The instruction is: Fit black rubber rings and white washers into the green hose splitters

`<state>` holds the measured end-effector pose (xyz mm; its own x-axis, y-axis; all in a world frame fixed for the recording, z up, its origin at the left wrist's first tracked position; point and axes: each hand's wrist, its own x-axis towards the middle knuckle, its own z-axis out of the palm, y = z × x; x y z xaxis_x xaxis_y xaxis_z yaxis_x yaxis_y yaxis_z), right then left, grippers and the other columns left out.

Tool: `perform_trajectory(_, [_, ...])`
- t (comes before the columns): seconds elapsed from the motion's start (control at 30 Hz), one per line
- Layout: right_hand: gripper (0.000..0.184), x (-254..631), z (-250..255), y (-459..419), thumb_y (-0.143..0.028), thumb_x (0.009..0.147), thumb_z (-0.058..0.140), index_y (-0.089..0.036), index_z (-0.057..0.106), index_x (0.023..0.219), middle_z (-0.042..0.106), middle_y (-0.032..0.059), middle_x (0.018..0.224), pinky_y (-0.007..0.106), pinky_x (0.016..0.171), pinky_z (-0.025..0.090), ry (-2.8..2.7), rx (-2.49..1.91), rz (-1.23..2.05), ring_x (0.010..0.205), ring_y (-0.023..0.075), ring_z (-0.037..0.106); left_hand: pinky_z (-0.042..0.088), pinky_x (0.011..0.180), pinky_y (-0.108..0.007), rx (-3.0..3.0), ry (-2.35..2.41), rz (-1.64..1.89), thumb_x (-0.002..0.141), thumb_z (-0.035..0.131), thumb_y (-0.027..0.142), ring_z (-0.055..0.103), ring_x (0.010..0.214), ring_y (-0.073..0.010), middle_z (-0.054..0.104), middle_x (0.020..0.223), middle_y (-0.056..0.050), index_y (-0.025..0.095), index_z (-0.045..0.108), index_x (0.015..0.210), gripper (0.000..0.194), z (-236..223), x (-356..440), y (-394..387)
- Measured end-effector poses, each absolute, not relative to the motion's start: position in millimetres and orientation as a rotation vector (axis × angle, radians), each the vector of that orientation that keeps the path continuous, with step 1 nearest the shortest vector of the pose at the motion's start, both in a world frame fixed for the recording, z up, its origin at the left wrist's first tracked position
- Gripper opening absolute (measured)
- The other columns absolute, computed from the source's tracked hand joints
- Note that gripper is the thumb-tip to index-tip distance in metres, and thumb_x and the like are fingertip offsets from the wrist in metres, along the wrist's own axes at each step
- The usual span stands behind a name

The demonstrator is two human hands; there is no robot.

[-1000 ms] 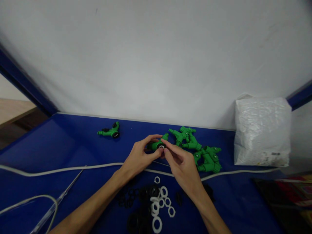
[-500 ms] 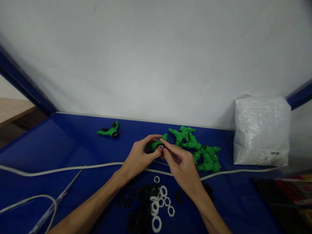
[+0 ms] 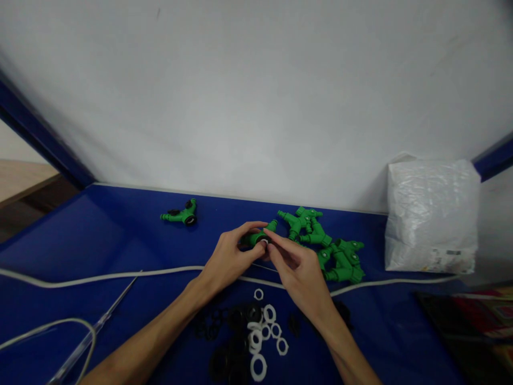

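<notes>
Both hands meet at a green plastic Y-shaped hose connector (image 3: 253,239) with a black collar on its near end. My left hand (image 3: 231,253) is closed around its left side, the thumb pressing at the collar's opening, where a bit of white shows. My right hand (image 3: 295,262) pinches the connector at the collar from the right; its fingertips are partly hidden. Below the hands lie several white rings (image 3: 258,368) beside several black rings (image 3: 219,363). A pile of green connectors (image 3: 343,262) sits just right of my right hand.
Another green connector with black fittings (image 3: 185,215) lies at the back left of the blue table (image 3: 120,235). A white cable (image 3: 100,279) crosses the table. A pointed clear tool (image 3: 96,326) lies at left. A white plastic-wrapped package (image 3: 432,214) stands at right.
Hardly anything differs. The view has shifted very slightly, and both hands keep their hold on the connector, the left thumb still at the collar.
</notes>
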<state>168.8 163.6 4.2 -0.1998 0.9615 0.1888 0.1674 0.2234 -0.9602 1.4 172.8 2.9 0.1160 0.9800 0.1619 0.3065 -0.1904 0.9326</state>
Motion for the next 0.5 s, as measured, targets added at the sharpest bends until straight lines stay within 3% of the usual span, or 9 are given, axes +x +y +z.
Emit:
perform_trajectory(0.2, [0.04,166.1,6.0,164.0,-0.034,0.091,0.065,-0.015,0.071,0.126,0.074,0.0089,0.123,0.037,0.094,0.061,-1.506,-1.126,1.149,0.096,0.0234,0.076,0.058,0.09,-0.031,1.626,1.333,1.059,0.09,0.059,0.032,0.072,0.106,-0.0233,0.075,0.12,-0.004,0.022,0.07,0.127,0.041,4.0,0.9,172.9])
perform_trajectory(0.5, [0.04,165.5,4.6,162.5,-0.032,0.091,0.064,-0.014,0.071,0.126,0.073,0.0103,0.124,0.034,0.096,0.059,-1.547,-1.087,1.109,0.107,0.0241,0.073,0.054,0.1,-0.035,1.628,1.283,1.091,0.084,0.056,0.022,0.068,0.115,-0.0249,0.073,0.125,-0.007,0.018,0.07,0.129,0.047,3.6,0.4,173.6])
